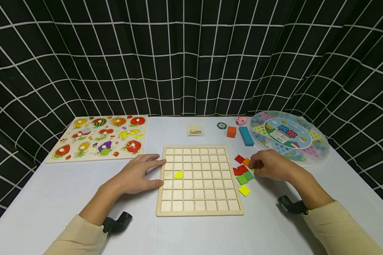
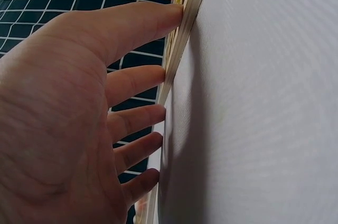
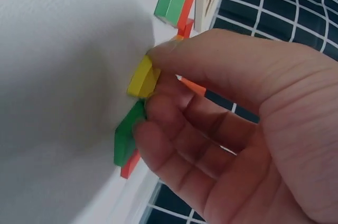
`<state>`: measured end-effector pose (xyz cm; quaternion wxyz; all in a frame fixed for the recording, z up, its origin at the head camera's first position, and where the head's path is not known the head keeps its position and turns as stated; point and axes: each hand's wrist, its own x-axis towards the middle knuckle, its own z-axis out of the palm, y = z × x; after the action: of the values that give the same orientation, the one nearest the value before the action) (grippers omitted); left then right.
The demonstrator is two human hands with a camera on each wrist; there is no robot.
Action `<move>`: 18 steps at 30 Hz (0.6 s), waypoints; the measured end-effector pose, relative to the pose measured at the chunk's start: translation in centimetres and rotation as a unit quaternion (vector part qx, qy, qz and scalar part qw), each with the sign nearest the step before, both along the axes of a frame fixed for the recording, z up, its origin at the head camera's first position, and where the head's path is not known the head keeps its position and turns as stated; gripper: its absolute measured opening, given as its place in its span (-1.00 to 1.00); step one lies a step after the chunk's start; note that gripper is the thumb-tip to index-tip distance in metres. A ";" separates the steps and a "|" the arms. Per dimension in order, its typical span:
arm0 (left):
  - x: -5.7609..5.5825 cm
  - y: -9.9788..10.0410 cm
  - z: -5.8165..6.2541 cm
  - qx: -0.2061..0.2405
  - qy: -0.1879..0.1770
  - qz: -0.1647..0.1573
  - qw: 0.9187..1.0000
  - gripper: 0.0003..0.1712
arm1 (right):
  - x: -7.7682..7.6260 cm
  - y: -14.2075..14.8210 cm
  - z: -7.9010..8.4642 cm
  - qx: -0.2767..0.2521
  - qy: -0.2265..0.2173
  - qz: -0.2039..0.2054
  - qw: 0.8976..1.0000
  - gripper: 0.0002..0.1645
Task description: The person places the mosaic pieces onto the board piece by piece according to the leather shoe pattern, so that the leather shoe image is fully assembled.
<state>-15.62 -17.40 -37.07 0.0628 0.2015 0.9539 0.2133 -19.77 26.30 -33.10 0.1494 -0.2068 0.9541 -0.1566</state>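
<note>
A square wooden grid board (image 1: 200, 213) lies in the middle of the table, with a yellow quarter-circle tile (image 1: 178, 174) in one of its left cells. My left hand (image 1: 137, 175) rests at the board's left edge, fingers spread; in the left wrist view the thumb (image 2: 153, 17) touches the rim. To the right of the board, my right hand (image 1: 271, 164) pinches a yellow tile (image 3: 141, 78) between thumb and index finger. A dark green tile (image 3: 128, 137) shows right by the other fingertips. Red tiles (image 1: 239, 158), green tiles (image 1: 242, 179) and a yellow square tile (image 1: 244, 190) lie nearby.
A fruit peg puzzle (image 1: 92, 136) lies at the back left. Along the back are a small pattern card (image 1: 195, 129), a round chip (image 1: 221, 125), an orange block (image 1: 231, 132), a blue block (image 1: 246, 136), a pink pig (image 1: 241, 120) and a round clear bead box (image 1: 317, 150).
</note>
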 end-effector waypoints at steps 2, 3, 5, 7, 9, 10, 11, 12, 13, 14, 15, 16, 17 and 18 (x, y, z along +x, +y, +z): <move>0.0 0.0 0.0 0.000 -0.001 0.000 1.000 -0.20 | 0.1 0.2 0.1 0.001 -0.006 -0.003 1.000 -0.74; 0.0 0.0 0.1 0.000 0.000 0.000 1.000 -0.20 | 0.1 0.3 0.2 0.003 -0.011 -0.007 1.000 -0.71; 0.0 0.0 0.2 0.000 0.002 -0.001 1.000 -0.20 | 0.1 0.4 0.4 0.008 -0.017 -0.010 1.000 -0.66; 0.1 0.0 0.3 -0.001 0.002 0.001 1.000 -0.20 | 0.1 0.4 0.6 0.014 -0.024 -0.013 1.000 -0.64; 0.1 0.0 0.3 -0.001 0.002 0.002 1.000 -0.20 | 0.1 0.4 0.6 0.019 -0.025 -0.012 0.999 -0.64; 0.1 0.0 0.3 0.000 0.001 0.002 1.000 -0.20 | 0.1 0.4 0.6 0.019 -0.025 -0.010 0.999 -0.64; 0.1 0.0 0.3 0.000 0.000 0.003 1.000 -0.20 | 0.0 0.3 0.6 0.020 -0.027 -0.011 0.999 -0.64; 0.1 0.0 0.3 0.000 -0.001 0.003 1.000 -0.20 | 0.0 0.3 0.6 0.020 -0.028 -0.011 0.999 -0.64; 0.1 0.0 0.3 0.000 -0.002 0.004 1.000 -0.20 | 0.0 0.4 0.6 0.019 -0.027 -0.009 0.999 -0.63; 0.1 0.1 0.3 0.000 -0.002 0.005 1.000 -0.20 | 0.0 0.3 0.6 0.019 -0.028 -0.009 0.999 -0.64; 0.1 0.1 0.3 0.000 -0.003 0.005 1.000 -0.20 | 0.0 0.3 0.6 0.017 -0.030 -0.011 0.999 -0.64; 0.1 0.1 0.2 0.000 -0.004 0.006 1.000 -0.20 | 0.0 0.3 0.6 0.013 -0.032 -0.011 0.999 -0.66; 0.1 0.1 0.2 0.000 -0.005 0.007 1.000 -0.20 | 0.0 0.3 0.5 0.009 -0.032 -0.011 0.999 -0.69; 0.1 0.1 0.2 0.000 -0.006 0.007 1.000 -0.20 | 0.0 0.3 0.6 0.004 -0.032 -0.013 0.999 -0.71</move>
<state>-15.53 -17.29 -36.88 0.0671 0.1937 0.9548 0.2152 -19.75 26.60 -32.54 0.1786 -0.1885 0.9522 -0.1610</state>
